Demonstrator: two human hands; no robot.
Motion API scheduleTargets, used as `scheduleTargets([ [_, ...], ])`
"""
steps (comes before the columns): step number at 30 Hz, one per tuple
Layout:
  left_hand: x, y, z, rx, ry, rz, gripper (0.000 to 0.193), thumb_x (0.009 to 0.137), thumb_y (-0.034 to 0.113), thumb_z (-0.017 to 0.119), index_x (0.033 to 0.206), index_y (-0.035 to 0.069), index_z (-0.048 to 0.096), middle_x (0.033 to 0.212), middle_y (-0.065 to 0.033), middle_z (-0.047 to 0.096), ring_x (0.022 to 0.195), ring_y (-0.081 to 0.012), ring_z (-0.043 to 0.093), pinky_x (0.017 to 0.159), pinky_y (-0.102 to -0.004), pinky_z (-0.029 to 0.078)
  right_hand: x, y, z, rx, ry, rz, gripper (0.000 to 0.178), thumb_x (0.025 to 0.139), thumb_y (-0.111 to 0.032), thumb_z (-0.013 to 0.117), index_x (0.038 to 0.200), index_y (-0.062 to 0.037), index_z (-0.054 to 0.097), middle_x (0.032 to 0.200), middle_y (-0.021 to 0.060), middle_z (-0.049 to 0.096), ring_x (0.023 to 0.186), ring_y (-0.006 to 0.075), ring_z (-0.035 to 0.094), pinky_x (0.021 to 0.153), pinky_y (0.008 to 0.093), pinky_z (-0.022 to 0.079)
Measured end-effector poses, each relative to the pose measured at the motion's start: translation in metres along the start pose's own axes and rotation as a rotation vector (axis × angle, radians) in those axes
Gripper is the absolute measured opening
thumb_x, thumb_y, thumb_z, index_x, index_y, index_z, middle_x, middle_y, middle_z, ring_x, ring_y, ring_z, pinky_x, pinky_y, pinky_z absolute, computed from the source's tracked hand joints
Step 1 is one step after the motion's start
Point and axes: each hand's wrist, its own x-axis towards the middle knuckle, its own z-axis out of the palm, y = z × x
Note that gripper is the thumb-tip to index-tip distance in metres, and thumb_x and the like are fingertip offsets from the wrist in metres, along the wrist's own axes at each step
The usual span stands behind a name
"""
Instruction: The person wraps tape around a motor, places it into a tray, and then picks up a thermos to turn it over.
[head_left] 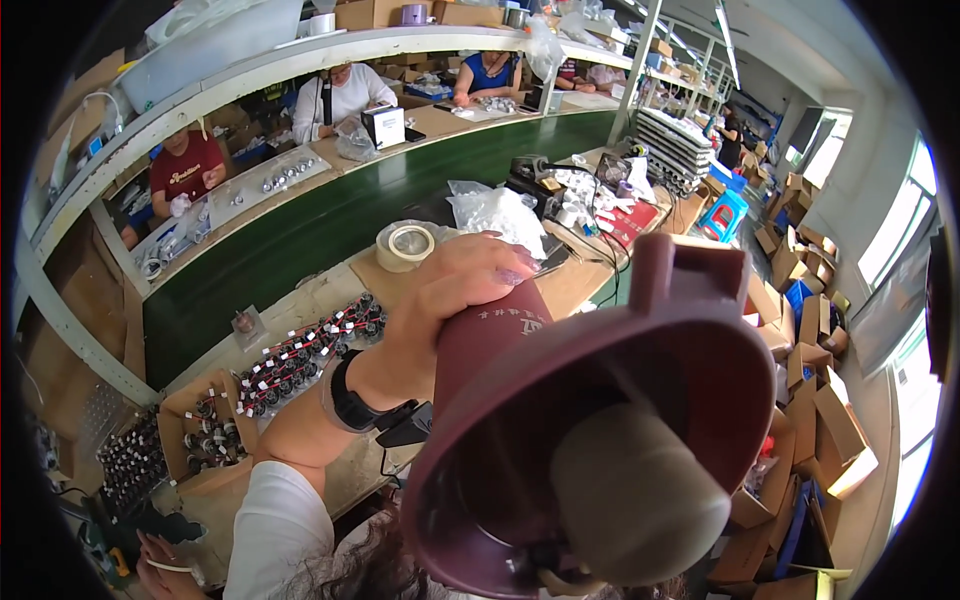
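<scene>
My left hand (455, 280) is closed around the narrow barrel of a maroon megaphone (470, 345), and its wrist wears a dark watch. The wide bell opens toward me, with a grey-brown inner cone (640, 495) in its middle. White print runs along the barrel. Beyond the hand, a roll of tape (405, 246) and a crumpled clear plastic bag (495, 215) lie on the bench. No right hand of mine can be made out; the megaphone covers much of the lower right. At the lower left a hand with a white bracelet (170, 568) shows, and I cannot tell whose it is.
Rows of small black parts with red wires (300, 355) cover the near bench, beside a cardboard box (205, 440) of parts. A green conveyor belt (330, 235) runs behind, with several people seated across it. Cardboard boxes (800, 350) pile up at the right.
</scene>
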Motion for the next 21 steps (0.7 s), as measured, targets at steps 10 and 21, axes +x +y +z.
scheduleTargets([
  [10, 0.017, -0.002, -0.022, 0.071, -0.056, 0.073, 0.052, 0.082, 0.015, 0.078, 0.125, 0.010, 0.049, 0.120, -0.0173, 0.060, 0.106, -0.0341, 0.063, 0.099, -0.0499, 0.044, 0.005, 0.001, 0.006, 0.056, -0.024, 0.025, 0.010, 0.089, 0.002, 0.063, 0.099, 0.0005, 0.064, 0.126, 0.0173, 0.059, 0.114, 0.0220, 0.060, 0.083, 0.0302, 0.054],
  [21, 0.017, 0.003, -0.026, 0.077, -0.079, 0.068, 0.052, 0.082, 0.014, 0.078, 0.125, 0.010, 0.049, 0.120, -0.0172, 0.061, 0.105, -0.0342, 0.063, 0.097, -0.0496, 0.045, 0.007, -0.001, 0.008, 0.057, -0.047, 0.029, 0.011, 0.090, 0.001, 0.063, 0.100, -0.0001, 0.065, 0.128, 0.0166, 0.059, 0.114, 0.0223, 0.060, 0.084, 0.0308, 0.054],
])
